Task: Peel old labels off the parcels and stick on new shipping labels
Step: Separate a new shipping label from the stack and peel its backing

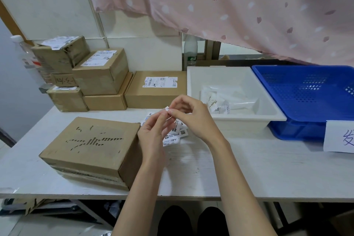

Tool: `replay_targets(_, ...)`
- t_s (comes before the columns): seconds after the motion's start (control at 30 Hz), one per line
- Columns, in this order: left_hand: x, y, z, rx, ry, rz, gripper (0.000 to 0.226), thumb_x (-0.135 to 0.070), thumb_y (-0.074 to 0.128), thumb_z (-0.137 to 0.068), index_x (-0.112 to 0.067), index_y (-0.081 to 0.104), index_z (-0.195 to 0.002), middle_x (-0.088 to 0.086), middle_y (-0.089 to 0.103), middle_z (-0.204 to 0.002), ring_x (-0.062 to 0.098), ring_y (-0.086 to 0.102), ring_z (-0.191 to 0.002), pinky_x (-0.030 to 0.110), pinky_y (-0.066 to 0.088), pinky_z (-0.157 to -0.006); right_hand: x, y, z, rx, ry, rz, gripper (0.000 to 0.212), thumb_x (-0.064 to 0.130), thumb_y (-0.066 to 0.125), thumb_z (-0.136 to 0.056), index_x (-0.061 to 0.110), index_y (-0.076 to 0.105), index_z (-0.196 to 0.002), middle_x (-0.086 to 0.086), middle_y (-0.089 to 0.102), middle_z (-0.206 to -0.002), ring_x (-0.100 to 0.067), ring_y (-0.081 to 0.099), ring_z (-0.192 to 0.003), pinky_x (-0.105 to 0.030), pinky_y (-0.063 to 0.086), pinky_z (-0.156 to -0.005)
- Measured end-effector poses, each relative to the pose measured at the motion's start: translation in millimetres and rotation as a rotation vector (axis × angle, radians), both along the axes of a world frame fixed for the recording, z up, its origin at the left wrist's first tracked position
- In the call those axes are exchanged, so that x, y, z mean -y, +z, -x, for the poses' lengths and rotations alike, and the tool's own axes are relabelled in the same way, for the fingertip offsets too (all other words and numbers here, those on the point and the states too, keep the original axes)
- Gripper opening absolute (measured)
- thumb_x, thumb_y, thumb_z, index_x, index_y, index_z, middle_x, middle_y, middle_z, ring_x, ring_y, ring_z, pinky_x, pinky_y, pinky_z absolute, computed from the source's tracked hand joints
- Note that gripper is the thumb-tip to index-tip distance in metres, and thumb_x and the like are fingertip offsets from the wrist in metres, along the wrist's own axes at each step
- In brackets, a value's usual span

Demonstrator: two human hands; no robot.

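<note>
A small white label [166,109] sat pinched between the fingertips of both hands, held above the table [249,168] just right of the near parcel [92,149]. The left hand [153,130] gripped its lower edge, and the right hand [189,115] nipped its top corner. Loose printed labels [177,133] lay on the table directly beneath. The parcel's top bore torn label remnants. Stacked parcels [101,74] stood behind, with a white tray [272,113] and blue basket [306,90] to the right.
</note>
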State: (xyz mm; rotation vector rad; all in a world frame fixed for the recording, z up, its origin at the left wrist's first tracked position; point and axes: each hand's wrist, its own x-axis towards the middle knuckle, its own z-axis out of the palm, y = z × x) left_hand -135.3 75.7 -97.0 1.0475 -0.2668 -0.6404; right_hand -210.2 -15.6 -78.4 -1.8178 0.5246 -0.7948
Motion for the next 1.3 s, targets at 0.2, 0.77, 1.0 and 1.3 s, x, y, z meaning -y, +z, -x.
replay_targets(0.2,2.6,-2.4,-0.1,0.162,0.064,-0.075,0.01,-0.01,0.064,-0.093,-0.002,0.07,-0.094,0.014,0.071,-0.09,0.015,0.071,-0.081,0.019,0.055,-0.071,-4.2,0.4,-1.8,-0.015,-0.01,-0.018,0.009,0.018,0.071,-0.086,0.013,0.065,-0.085,-0.002,0.072,-0.077,-0.019,0.069,-0.075,-0.038,0.054,-0.081)
replay_targets(0.77,4.5,-10.6,3.5,-0.007,0.05,-0.314,0.011,-0.003,0.042,-0.097,-0.004,0.05,-0.09,0.001,0.064,-0.072,0.012,0.069,-0.054,0.033,0.058,-0.07,19.6,13.4,-5.7,0.043,-0.644,-0.031,0.011,0.02,0.058,-0.095,0.013,0.061,-0.087,0.008,0.056,-0.055,-0.011,0.05,-0.055,-0.03,0.04,-0.055)
replay_targets(1.0,4.2,-4.7,8.5,-0.108,0.036,-0.357,0.019,-0.003,0.036,-0.1,-0.008,0.044,-0.084,-0.015,0.056,-0.038,0.009,0.065,-0.043,0.049,0.048,-0.101,34.9,25.3,5.3,0.16,-0.84,0.003,0.011,0.022,0.052,-0.098,0.022,0.054,-0.086,0.006,0.062,-0.063,-0.014,0.062,-0.056,-0.037,0.054,-0.068)
replay_targets(1.3,10.0,-12.0,8.7,-0.196,0.07,-0.361,0.013,-0.002,0.032,-0.098,-0.008,0.042,-0.092,-0.008,0.058,-0.038,0.013,0.067,-0.046,0.047,0.046,-0.104,44.3,35.1,23.5,0.418,-0.948,-0.027,0.011,0.021,0.041,-0.104,0.017,0.048,-0.096,-0.004,0.068,-0.084,-0.004,0.064,-0.059,-0.009,0.045,-0.059)
